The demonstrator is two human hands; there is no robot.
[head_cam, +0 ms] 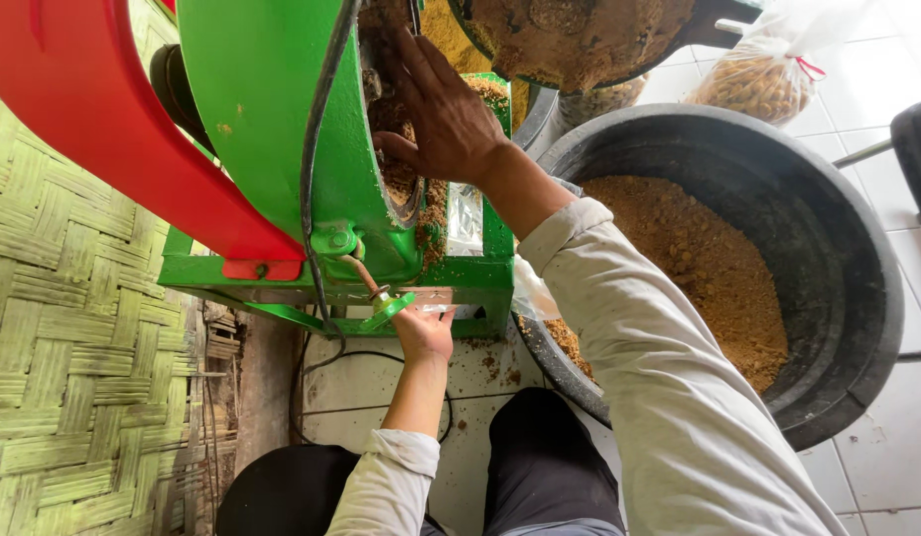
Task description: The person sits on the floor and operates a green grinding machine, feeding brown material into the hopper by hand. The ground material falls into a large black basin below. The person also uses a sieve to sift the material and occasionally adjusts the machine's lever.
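Reaching into the open chamber of the green grinding machine, the right hand lay with fingers spread and flat against the brown meal caked inside, grasping nothing; the left hand sat below at the front edge of the machine's frame, fingers pinched on a small green wing nut on a threaded bolt; a black cable ran down the green housing; a red cover curved off the machine's left side; just beside the frame's right edge stood a large black tub part-filled with brown ground meal; a clear bag of kernels lay near the tub's far rim; a woven mat wall stood to the left.
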